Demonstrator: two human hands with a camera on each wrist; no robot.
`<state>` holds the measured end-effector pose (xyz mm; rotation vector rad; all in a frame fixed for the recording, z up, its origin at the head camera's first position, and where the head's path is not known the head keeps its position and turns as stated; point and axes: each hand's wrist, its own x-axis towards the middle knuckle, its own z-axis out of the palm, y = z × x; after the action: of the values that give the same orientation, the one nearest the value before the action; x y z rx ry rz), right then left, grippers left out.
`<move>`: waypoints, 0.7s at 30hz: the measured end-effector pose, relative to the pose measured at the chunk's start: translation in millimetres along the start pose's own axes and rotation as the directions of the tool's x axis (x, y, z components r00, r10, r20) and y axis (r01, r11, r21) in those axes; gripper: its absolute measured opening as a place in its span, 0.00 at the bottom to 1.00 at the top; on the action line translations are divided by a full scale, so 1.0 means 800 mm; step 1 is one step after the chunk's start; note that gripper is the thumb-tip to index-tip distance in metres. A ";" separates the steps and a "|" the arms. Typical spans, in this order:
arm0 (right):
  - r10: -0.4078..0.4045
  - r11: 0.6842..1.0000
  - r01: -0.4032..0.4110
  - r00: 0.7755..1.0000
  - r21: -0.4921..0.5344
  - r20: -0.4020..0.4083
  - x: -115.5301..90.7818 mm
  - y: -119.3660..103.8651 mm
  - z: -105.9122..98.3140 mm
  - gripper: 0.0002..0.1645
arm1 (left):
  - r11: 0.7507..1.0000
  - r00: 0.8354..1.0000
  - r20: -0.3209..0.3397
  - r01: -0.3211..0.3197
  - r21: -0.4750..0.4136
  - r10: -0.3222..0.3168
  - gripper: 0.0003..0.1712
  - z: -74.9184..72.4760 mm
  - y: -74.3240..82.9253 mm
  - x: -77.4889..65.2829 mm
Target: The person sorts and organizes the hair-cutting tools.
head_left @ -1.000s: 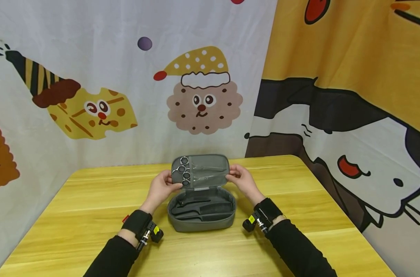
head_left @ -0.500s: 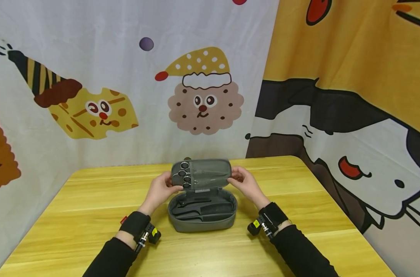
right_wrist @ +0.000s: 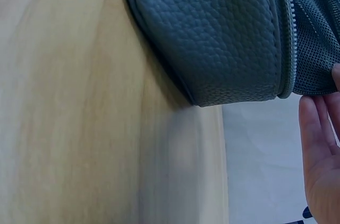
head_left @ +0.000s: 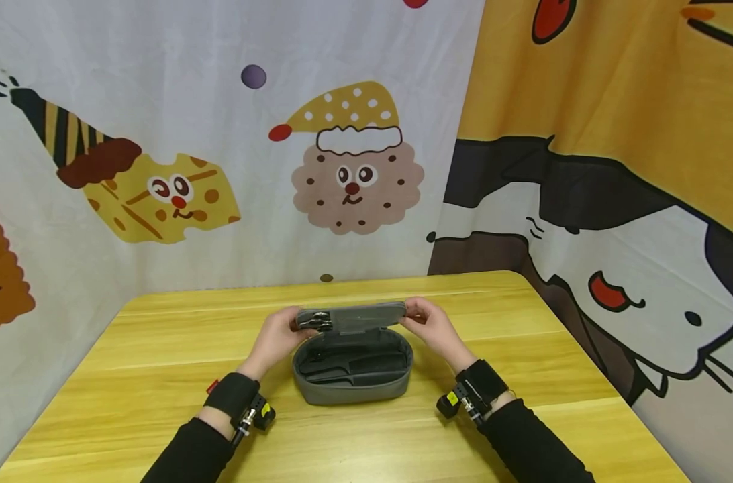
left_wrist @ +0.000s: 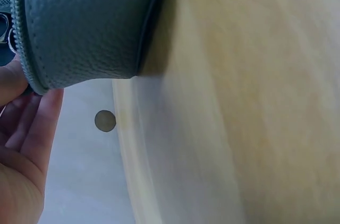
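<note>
A grey zippered case (head_left: 359, 394) stands on the table with its lid (head_left: 369, 316) tilted up at the back, leaning forward over the opening. My left hand (head_left: 276, 339) pinches the lid's left edge, beside the metal finger rings of scissors (head_left: 318, 321) tucked inside it. At the opposite edge, my right hand (head_left: 434, 330) pinches the lid between thumb and fingers. Dark tools, including a black comb-like piece (head_left: 336, 373), lie in the case. The right wrist view shows the zipper (right_wrist: 289, 38) and the right fingers under the lid's mesh lining (right_wrist: 316, 49).
The case rests on a wood-grain table (head_left: 179, 362) whose back edge lies close behind it. A printed curtain (head_left: 203, 261) hangs beyond that edge, and another curtain (head_left: 505, 201) closes off the right side.
Both hands have swung the lid forward and down from near upright, so its inside now looks foreshortened. The lower part of the case has stayed in place.
</note>
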<state>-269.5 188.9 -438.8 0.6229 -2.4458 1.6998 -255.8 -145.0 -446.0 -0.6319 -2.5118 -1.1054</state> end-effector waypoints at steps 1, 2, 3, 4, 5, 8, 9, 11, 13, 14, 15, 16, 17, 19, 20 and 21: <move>-0.007 1.000 0.007 1.000 -0.002 0.006 -0.001 -0.001 0.000 0.10 | 1.000 1.000 -0.004 -0.011 0.002 0.011 0.14 0.000 0.000 0.000; -0.014 1.000 0.014 1.000 -0.002 0.012 -0.002 -0.001 0.000 0.09 | 1.000 1.000 -0.007 -0.023 0.008 0.023 0.13 0.000 -0.001 -0.001; -0.019 1.000 0.019 1.000 -0.003 0.017 -0.003 -0.002 0.000 0.09 | 0.999 0.999 -0.009 -0.035 0.014 0.035 0.13 0.000 -0.002 -0.001; -0.026 1.000 0.026 0.999 -0.005 0.023 -0.004 -0.002 0.000 0.08 | 0.999 0.999 -0.010 -0.045 0.017 0.045 0.13 0.000 -0.002 -0.002; -0.030 0.999 0.031 0.999 -0.009 0.029 -0.005 -0.003 0.000 0.08 | 0.998 0.999 -0.009 -0.053 0.018 0.054 0.13 0.000 -0.002 -0.002; -0.036 0.999 0.038 0.998 -0.027 0.047 -0.007 -0.004 -0.001 0.08 | 0.997 0.997 -0.001 -0.081 0.020 0.081 0.13 0.000 -0.003 -0.003; -0.035 0.999 0.037 0.998 -0.029 0.055 -0.008 -0.005 -0.002 0.09 | 0.996 0.996 0.002 -0.086 0.018 0.086 0.14 0.000 -0.002 -0.004; -0.038 0.999 0.040 0.996 -0.032 0.075 -0.012 -0.016 -0.003 0.10 | 0.995 0.995 0.004 -0.097 0.008 0.097 0.15 0.000 -0.002 -0.005; -0.041 0.999 0.044 0.995 -0.031 0.095 -0.015 -0.027 -0.004 0.11 | 0.994 0.994 0.006 -0.107 0.001 0.107 0.17 -0.001 -0.002 -0.005; -0.043 0.998 0.047 0.994 -0.030 0.104 -0.016 -0.033 -0.005 0.11 | 0.993 0.993 0.007 -0.114 -0.004 0.114 0.17 -0.001 -0.003 -0.005; -0.048 0.998 0.052 0.993 -0.029 0.112 -0.018 -0.038 -0.005 0.11 | 0.992 0.992 0.007 -0.122 -0.007 0.122 0.18 -0.001 -0.003 -0.005; -0.053 0.998 0.057 0.992 -0.031 0.118 -0.020 -0.043 -0.006 0.11 | 0.991 0.991 0.006 -0.131 -0.011 0.131 0.18 -0.002 -0.003 -0.005; -0.054 0.998 0.058 0.991 -0.024 0.122 -0.020 -0.043 -0.007 0.11 | 0.990 0.990 0.006 -0.140 -0.012 0.140 0.19 -0.001 -0.004 -0.005; -0.059 0.998 0.061 0.990 -0.007 0.130 -0.018 -0.031 -0.007 0.12 | 0.988 0.988 0.007 -0.154 -0.012 0.154 0.20 -0.002 -0.005 -0.005; -0.063 0.998 0.063 0.989 0.004 0.134 -0.017 -0.024 -0.007 0.12 | 0.987 0.988 0.008 -0.157 -0.014 0.157 0.21 -0.002 -0.006 -0.005; -0.066 0.998 0.065 0.988 0.018 0.139 -0.016 -0.017 -0.007 0.12 | 0.987 0.987 0.009 -0.159 -0.017 0.160 0.21 -0.001 -0.006 -0.005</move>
<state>-253.4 193.3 -428.8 0.8412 -2.4768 1.7033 -254.6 -150.0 -450.3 -0.8291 -2.4143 -1.0672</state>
